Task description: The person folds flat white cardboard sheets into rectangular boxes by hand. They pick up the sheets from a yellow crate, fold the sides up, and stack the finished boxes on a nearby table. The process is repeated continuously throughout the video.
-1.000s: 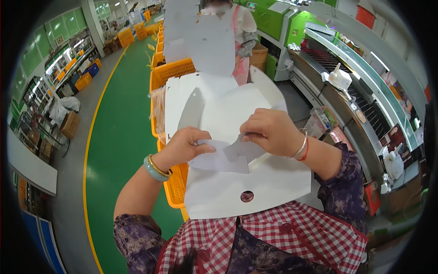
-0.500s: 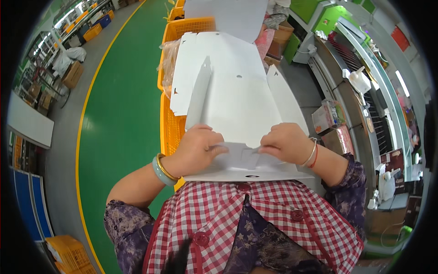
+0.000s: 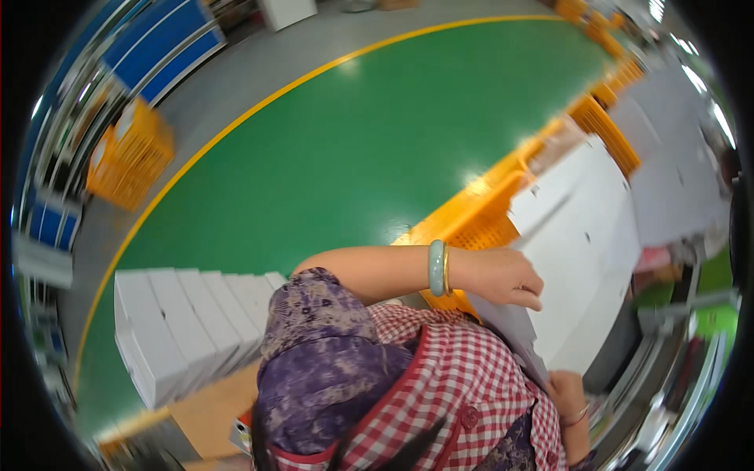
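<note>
Now, left hand (image 3: 503, 276): knuckles up, fingers curled together at the near left edge of the card; cannot tell whether they are clamped on the flap.
Right hand (image 3: 565, 392): low at the card's near edge, below and right of the left hand, well apart from it; part hidden, blurred, fingertips not clear, grip cannot be told.
Card (image 3: 585, 251): white, broad, spreading up and right from the left hand; small dark holes in its face.
Flap (image 3: 514, 334): greyish, along the card's near edge, between the two hands, next to the apron.
Wrists: green bangle (image 3: 437, 268) and gold bangle (image 3: 447, 268) just behind the left grip; pale bracelet (image 3: 576, 416) behind the right.
Apron (image 3: 471, 369): red-and-white check, below the left grip.
Basket (image 3: 483, 216): yellow, just above and left of the left grip, alongside the card.
Boxes (image 3: 184, 322): white row, well left of both grips.
Floor (image 3: 314, 173): green, beyond the left forearm.
</note>
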The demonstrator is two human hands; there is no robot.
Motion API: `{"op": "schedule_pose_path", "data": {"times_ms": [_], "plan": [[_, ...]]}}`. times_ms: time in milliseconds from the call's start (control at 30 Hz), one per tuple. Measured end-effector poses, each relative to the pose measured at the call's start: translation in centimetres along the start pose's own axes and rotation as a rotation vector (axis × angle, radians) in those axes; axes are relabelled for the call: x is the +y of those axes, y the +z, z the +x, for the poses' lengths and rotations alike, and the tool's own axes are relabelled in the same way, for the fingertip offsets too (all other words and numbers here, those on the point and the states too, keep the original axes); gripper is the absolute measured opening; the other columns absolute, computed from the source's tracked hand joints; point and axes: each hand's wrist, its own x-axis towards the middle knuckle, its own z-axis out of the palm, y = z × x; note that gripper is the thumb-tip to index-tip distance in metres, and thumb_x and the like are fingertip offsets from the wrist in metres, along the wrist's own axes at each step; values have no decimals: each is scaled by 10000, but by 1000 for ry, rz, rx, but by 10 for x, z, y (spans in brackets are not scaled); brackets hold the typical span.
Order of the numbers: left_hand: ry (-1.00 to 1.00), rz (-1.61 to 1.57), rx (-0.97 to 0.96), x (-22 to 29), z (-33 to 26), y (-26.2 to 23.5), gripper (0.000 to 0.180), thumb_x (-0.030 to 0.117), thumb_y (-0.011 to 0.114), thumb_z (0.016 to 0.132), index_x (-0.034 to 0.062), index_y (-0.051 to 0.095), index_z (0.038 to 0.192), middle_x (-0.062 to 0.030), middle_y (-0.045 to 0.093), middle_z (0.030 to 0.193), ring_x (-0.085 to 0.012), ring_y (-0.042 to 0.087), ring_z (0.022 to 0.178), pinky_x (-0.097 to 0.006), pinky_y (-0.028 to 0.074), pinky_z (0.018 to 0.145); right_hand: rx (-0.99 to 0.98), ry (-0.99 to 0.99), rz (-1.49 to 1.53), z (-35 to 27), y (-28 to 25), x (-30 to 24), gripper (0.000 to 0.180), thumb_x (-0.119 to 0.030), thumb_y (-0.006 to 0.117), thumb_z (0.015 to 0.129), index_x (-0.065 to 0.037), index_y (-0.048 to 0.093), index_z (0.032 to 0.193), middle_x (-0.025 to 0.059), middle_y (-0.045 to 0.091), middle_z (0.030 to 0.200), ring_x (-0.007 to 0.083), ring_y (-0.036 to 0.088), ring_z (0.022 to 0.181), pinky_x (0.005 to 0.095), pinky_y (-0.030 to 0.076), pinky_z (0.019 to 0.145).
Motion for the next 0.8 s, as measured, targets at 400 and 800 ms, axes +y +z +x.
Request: {"op": "schedule_pose_path", "data": {"times_ms": [400,800], "plan": [[-151,-22,389,-40,-68,36,173,153,658,757,30,588,857,-109,616,976,-294,558,969,-382,449,798,-278,-107,81,53,39,28,262,-315,587,779,-66,644,842,198,619,733,367,598,677,409,463,608],[-288,440,145,-48,-48,12,154,215,674,768,89,586,772,-101,578,657,-292,543,657,-379,409,646,-164,-81,159,68,68,41,336,-365,392,904,-167,644,1004,178,647,898,355,616,834,407,488,749]]}}
